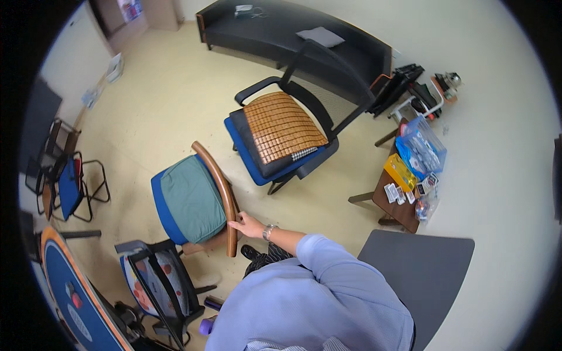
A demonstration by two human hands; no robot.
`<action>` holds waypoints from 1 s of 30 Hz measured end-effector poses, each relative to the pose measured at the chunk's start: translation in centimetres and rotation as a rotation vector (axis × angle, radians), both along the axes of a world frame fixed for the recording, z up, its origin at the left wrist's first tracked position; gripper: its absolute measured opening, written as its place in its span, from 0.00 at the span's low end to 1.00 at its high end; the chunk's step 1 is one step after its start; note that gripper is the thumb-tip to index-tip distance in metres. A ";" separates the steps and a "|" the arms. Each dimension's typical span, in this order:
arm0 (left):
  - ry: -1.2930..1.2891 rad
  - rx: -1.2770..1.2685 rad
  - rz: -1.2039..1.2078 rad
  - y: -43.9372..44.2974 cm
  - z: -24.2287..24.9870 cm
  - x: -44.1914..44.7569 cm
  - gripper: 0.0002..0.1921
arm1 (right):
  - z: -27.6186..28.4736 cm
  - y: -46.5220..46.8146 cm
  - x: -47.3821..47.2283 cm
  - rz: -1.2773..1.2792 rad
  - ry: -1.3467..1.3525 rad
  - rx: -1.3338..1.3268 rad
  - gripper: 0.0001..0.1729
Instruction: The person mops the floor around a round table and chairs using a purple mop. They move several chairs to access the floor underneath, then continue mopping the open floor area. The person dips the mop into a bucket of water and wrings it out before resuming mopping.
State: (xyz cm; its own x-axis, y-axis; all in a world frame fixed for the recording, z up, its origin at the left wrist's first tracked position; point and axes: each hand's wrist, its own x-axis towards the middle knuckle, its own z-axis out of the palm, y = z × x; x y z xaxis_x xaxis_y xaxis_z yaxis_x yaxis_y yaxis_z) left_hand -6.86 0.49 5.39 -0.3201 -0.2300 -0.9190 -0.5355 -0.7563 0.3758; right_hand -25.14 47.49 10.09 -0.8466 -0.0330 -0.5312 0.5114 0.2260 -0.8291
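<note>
My right hand point(249, 225), with a metal-banded watch at the wrist, reaches left across my body. Its fingers grip the curved wooden back rail point(218, 175) of a chair near the rail's lower end. That chair has a blue seat point(159, 206) with a green cloth cushion point(193, 199) on it. My left hand is out of view. Beyond the held chair stands a black-framed armchair point(327, 118) with a mesh back. A wooden-bead seat mat point(281, 125) lies over a dark pad on its blue seat.
A black sofa point(268, 37) lines the far wall. At right, a brown table point(395, 208) carries a blue plastic basket point(428, 145), a yellow box point(400, 172) and playing cards point(392, 193). A grey panel point(421, 272) is beside me. Lower left are another chair point(164, 281) and a blue-topped table point(66, 267).
</note>
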 end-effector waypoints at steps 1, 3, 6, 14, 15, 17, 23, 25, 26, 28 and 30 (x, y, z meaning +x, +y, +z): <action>-0.008 -0.003 -0.032 0.2 -0.2 -1.1 0.07 | -0.8 0.7 0.6 -0.069 -0.024 -0.006 0.47; -0.016 0.022 -0.087 1.9 -1.0 -3.2 0.07 | -2.7 2.9 2.8 -0.195 -0.061 -0.041 0.45; -0.023 0.071 -0.186 7.0 -2.7 -6.0 0.08 | -5.7 7.5 5.3 -0.336 -0.072 0.136 0.40; -0.047 0.108 -0.302 25.2 -4.2 -10.9 0.10 | -8.9 28.1 6.1 -0.717 -0.219 0.159 0.35; -0.049 0.098 -0.300 27.4 -4.2 -11.4 0.11 | -9.2 31.4 5.5 -0.737 -0.211 0.164 0.35; -0.047 0.066 -0.290 31.0 -3.5 -12.4 0.11 | -8.9 37.7 3.6 -0.794 0.041 0.300 0.38; -0.069 -0.038 -0.251 38.7 -0.5 -13.2 0.13 | 2.0 53.6 -0.4 -1.077 0.374 0.488 0.42; -0.063 -0.057 -0.222 40.3 0.2 -13.3 0.14 | 5.6 57.0 -2.1 -1.074 0.518 0.642 0.41; -0.061 -0.071 -0.209 40.9 0.5 -13.2 0.14 | 7.0 58.5 -3.4 -1.066 0.535 0.707 0.40; -0.060 -0.086 -0.184 42.0 0.7 -13.1 0.15 | 8.6 60.5 -5.3 -1.013 0.580 0.744 0.38; -0.058 -0.092 -0.149 42.6 0.6 -13.1 0.15 | 9.4 62.3 -7.4 -0.944 0.565 0.619 0.35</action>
